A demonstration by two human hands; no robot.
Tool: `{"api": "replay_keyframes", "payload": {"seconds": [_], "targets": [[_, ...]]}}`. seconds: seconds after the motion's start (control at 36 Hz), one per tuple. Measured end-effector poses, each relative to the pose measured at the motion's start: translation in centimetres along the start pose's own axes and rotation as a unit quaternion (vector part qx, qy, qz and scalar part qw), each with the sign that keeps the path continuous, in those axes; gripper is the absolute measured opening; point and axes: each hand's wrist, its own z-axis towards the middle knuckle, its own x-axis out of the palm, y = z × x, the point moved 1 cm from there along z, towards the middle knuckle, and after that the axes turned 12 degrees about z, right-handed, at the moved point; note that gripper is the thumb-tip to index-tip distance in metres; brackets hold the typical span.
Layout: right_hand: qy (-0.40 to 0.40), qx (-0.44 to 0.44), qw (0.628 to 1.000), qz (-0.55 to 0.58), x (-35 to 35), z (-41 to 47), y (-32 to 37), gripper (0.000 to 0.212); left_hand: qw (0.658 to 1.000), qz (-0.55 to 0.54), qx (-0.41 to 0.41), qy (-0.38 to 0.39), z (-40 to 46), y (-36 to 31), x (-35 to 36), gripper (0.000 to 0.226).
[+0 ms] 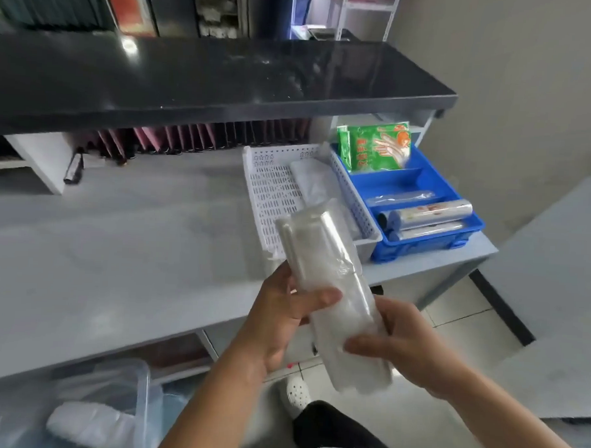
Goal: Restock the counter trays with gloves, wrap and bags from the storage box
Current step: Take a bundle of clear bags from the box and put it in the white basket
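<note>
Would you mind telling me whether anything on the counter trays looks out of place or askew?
Mostly tidy. The green glove packets stand tilted against the blue tray's far end rather than lying flat, and one wrap roll rides on top of the others, its end over the rim. Nothing looks spilled or damaged.

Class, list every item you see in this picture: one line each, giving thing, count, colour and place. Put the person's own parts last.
Bag pack: one, clear, held in both hands above the counter edge.
White tray: one, white, on the counter, holding clear bags.
Blue tray: one, blue, right of the white tray.
Glove packs: at least two, green, upright in the blue tray's far end.
Wrap rolls: several, clear and silvery, in the blue tray's near end.
Counter: one, grey.
Shelf: one, black, above the counter.
Storage box: one, clear, on the floor, lower left.
Shoe: one, white.
Left hand: grip on the pack.
Right hand: grip on the pack.
</note>
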Motion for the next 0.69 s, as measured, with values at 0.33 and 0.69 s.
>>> {"api": "replay_keyframes", "payload": {"seconds": [0.33, 0.69], "targets": [[-0.011, -0.044, 0.98, -0.193, -13.4, 5.9, 3.2, 0.023, 0.908, 0.378, 0.171, -0.058, 5.6, -9.4, 0.8, 0.095], [0.025, -0.154, 0.851, -0.501, -30.6, 19.1, 8.2, 0.037, 0.495, 0.857, 0.112, 0.083, 26.2, -13.8, 15.3, 0.057]]}}
